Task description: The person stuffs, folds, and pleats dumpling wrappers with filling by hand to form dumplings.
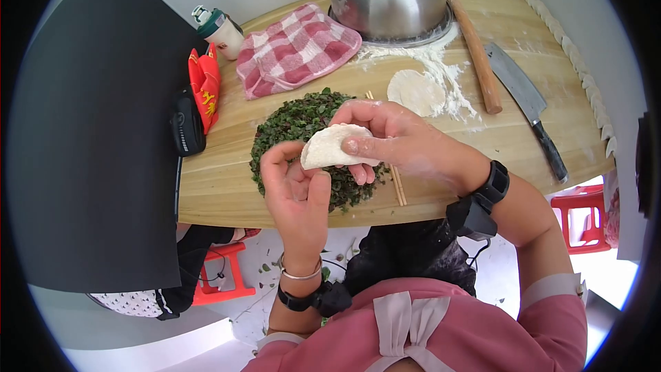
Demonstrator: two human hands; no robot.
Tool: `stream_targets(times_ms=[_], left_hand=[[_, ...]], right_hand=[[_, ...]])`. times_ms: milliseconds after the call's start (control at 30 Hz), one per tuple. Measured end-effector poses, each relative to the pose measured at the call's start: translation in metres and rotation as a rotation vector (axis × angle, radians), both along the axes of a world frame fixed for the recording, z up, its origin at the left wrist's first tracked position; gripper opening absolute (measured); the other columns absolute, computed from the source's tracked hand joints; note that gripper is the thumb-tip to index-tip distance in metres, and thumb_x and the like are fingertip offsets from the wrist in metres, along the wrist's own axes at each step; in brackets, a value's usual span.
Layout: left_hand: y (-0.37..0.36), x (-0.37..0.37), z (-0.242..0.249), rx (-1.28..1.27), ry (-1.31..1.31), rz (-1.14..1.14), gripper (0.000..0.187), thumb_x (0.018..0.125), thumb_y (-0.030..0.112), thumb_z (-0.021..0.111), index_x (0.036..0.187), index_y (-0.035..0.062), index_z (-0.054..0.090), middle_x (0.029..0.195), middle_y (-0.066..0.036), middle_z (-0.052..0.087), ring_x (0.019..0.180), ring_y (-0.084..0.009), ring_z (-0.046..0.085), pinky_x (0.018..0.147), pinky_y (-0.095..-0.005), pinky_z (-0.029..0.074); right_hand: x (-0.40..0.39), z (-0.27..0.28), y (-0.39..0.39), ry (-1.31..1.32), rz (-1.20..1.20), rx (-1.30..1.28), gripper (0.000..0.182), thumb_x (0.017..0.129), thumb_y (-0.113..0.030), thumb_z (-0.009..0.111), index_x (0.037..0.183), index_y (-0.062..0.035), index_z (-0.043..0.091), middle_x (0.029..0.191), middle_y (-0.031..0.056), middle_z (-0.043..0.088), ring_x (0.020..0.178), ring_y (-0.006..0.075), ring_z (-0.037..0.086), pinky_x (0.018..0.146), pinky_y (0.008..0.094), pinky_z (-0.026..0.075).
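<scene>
A folded half-moon dumpling (329,147) of white dough is held above the table, and no filling shows from outside. My right hand (396,139) grips it, with the thumb across the near face and the fingers behind. Beside the dumpling's left end is my left hand (297,189), its fingers loosely curled and the thumb apart; the index fingertip is at or touching the dough. Below both hands lies a round heap of chopped dark green leaves (303,116); its container is hidden. Wooden chopsticks (398,187) rest at the heap's right side.
Behind are a flat dough wrapper (415,93), scattered flour (451,76), a rolling pin (474,48), a cleaver (516,83), and an upturned metal bowl (389,0). A checked cloth (299,48) and bottle (222,33) stand left. Crescent dough pieces (585,76) line the right edge.
</scene>
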State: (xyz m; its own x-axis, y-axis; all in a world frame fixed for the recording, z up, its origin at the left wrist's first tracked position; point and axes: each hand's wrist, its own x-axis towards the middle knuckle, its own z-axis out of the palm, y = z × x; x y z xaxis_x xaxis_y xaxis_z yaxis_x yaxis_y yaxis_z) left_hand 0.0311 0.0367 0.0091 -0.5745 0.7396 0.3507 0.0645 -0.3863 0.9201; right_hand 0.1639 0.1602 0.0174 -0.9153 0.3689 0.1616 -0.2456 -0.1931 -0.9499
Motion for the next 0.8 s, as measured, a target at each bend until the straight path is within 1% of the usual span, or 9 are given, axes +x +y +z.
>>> stream_targets(times_ms=[67, 100, 133, 200, 300, 500, 567, 667, 800], left_hand=[[-0.008, -0.017, -0.006, -0.087, 0.303, -0.162, 0.018, 0.088, 0.005, 0.057, 0.104, -0.001, 0.052, 0.087, 0.001, 0.05, 0.07, -0.0046, 0.047, 0.058, -0.0186, 0.038], [-0.009, -0.015, -0.003, -0.13, 0.322, -0.106, 0.011, 0.087, 0.008, 0.058, 0.093, -0.0003, 0.053, 0.076, 0.002, 0.046, 0.066, -0.0058, 0.042, 0.055, -0.0197, 0.034], [-0.009, -0.017, -0.004, -0.131, 0.323, -0.101, 0.011, 0.087, 0.008, 0.058, 0.093, -0.0003, 0.053, 0.076, 0.002, 0.046, 0.066, -0.0058, 0.042, 0.055, -0.0197, 0.034], [-0.011, -0.024, -0.005, -0.111, 0.537, -0.069, 0.011, 0.087, 0.008, 0.059, 0.083, -0.0002, 0.052, 0.072, -0.002, 0.044, 0.061, -0.0096, 0.04, 0.053, -0.0238, 0.033], [-0.011, -0.022, 0.003, -0.126, 0.696, -0.033, 0.015, 0.088, 0.008, 0.059, 0.079, -0.0002, 0.049, 0.069, -0.006, 0.042, 0.057, -0.0152, 0.037, 0.051, -0.0284, 0.032], [-0.007, -0.023, 0.004, -0.121, 0.863, -0.005, 0.013, 0.087, 0.003, 0.057, 0.078, 0.0001, 0.048, 0.068, -0.011, 0.042, 0.056, -0.0237, 0.04, 0.051, -0.0323, 0.033], [-0.005, -0.023, 0.004, -0.081, 0.897, -0.014, 0.015, 0.086, 0.003, 0.058, 0.076, 0.0003, 0.048, 0.067, -0.011, 0.042, 0.055, -0.0238, 0.04, 0.05, -0.0323, 0.033], [-0.007, -0.021, 0.005, -0.091, 0.886, -0.072, 0.02, 0.084, 0.004, 0.062, 0.072, 0.0008, 0.047, 0.063, -0.01, 0.04, 0.052, -0.0232, 0.039, 0.048, -0.0321, 0.031], [-0.01, -0.027, 0.008, -0.138, 0.837, -0.17, 0.03, 0.08, 0.01, 0.069, 0.065, 0.0018, 0.044, 0.058, -0.008, 0.038, 0.048, -0.0215, 0.036, 0.045, -0.0318, 0.029]], right_hand=[[0.001, 0.003, -0.002, 0.01, -0.015, 0.0, 0.025, 0.096, -0.02, 0.054, 0.113, -0.002, 0.049, 0.089, 0.0039, 0.059, 0.068, 0.0082, 0.057, 0.06, 0.0227, 0.048], [0.0, 0.005, -0.003, 0.012, -0.009, 0.0, 0.025, 0.096, -0.02, 0.054, 0.113, -0.002, 0.049, 0.089, 0.0039, 0.059, 0.068, 0.0082, 0.057, 0.06, 0.0227, 0.048], [0.0, 0.007, -0.004, 0.0, -0.032, 0.024, 0.023, 0.096, -0.019, 0.053, 0.111, -0.0008, 0.05, 0.086, 0.0034, 0.059, 0.067, 0.0079, 0.057, 0.059, 0.0226, 0.047], [0.0, 0.005, -0.004, -0.013, -0.053, 0.046, 0.022, 0.096, -0.017, 0.052, 0.109, 0.0004, 0.052, 0.083, 0.0029, 0.058, 0.067, 0.0075, 0.056, 0.058, 0.0225, 0.047], [0.0, 0.003, -0.002, -0.02, -0.035, 0.105, 0.023, 0.096, -0.019, 0.055, 0.111, -0.0015, 0.051, 0.089, 0.0032, 0.058, 0.069, 0.0078, 0.057, 0.059, 0.0216, 0.048], [-0.001, 0.004, -0.005, -0.098, -0.098, 0.172, 0.025, 0.092, -0.015, 0.06, 0.112, -0.0014, 0.052, 0.088, 0.002, 0.058, 0.068, 0.006, 0.056, 0.059, 0.0209, 0.048], [-0.001, 0.004, -0.006, -0.094, -0.14, 0.375, 0.023, 0.09, -0.018, 0.062, 0.106, -0.0023, 0.058, 0.084, 0.0035, 0.058, 0.066, 0.0055, 0.054, 0.058, 0.0223, 0.046], [0.003, 0.011, -0.003, -0.244, -0.041, 0.252, 0.024, 0.087, -0.02, 0.066, 0.103, -0.0022, 0.062, 0.083, 0.0035, 0.059, 0.068, 0.0065, 0.053, 0.06, 0.0235, 0.046], [0.004, 0.009, -0.001, -0.204, -0.079, 0.308, 0.024, 0.086, -0.02, 0.067, 0.1, -0.0017, 0.063, 0.082, 0.0032, 0.06, 0.071, 0.0096, 0.055, 0.064, 0.0256, 0.047]])
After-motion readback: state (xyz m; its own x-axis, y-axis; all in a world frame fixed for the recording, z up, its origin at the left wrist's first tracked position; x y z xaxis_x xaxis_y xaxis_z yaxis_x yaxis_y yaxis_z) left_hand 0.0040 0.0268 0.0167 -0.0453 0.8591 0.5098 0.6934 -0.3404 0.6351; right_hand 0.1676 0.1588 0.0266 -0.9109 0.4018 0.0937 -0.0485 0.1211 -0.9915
